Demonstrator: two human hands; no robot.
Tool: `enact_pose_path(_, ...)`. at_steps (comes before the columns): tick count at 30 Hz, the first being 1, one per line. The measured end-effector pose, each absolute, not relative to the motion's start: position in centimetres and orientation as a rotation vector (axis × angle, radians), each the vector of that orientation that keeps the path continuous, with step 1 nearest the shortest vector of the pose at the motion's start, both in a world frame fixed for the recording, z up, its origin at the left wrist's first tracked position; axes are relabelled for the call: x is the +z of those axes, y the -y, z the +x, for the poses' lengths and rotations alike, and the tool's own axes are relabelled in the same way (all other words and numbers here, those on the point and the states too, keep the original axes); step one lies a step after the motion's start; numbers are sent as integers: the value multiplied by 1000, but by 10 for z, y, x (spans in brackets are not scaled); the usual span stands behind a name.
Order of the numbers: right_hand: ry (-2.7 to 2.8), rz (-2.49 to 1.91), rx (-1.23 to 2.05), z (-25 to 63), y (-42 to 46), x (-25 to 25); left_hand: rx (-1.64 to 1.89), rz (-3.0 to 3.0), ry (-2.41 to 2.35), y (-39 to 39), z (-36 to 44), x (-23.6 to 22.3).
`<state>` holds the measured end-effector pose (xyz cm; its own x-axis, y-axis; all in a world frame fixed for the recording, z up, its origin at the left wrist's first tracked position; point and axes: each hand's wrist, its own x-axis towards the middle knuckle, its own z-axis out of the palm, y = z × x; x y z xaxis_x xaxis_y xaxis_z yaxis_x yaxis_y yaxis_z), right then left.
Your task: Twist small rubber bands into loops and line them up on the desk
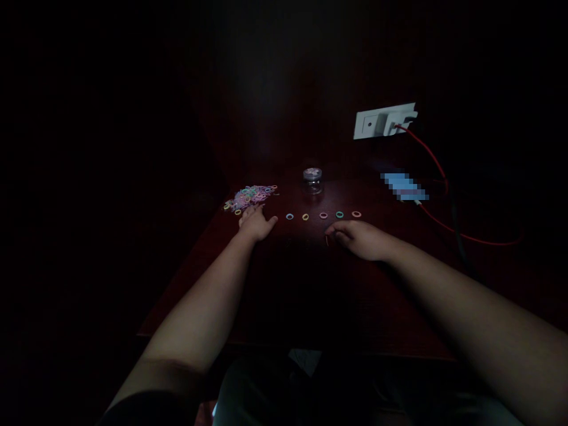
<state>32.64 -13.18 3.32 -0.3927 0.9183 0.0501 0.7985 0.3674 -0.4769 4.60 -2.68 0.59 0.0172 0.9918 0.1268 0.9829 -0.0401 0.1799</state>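
My left hand lies palm down at the near edge of a pile of small coloured hair ties, its thumb and fingers apart. My right hand is pinched above the table, and a thin light-coloured hair tie hangs from its fingertips. Beyond my hands, several hair ties lie spaced out in a row: a blue one, a yellow one, a pink one, a green one and a salmon one.
A small clear lidded jar stands behind the row. At the right lies a blurred-out phone with a red cable running to a charger in the wall socket. The dark wooden table ends near my lap.
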Motion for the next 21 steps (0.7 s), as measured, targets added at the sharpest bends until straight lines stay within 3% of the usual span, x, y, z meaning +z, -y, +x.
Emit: enact_pose_path(21, 2310, -1501, 542, 328, 130, 29, 327, 2371, -1932, 27, 55, 3)
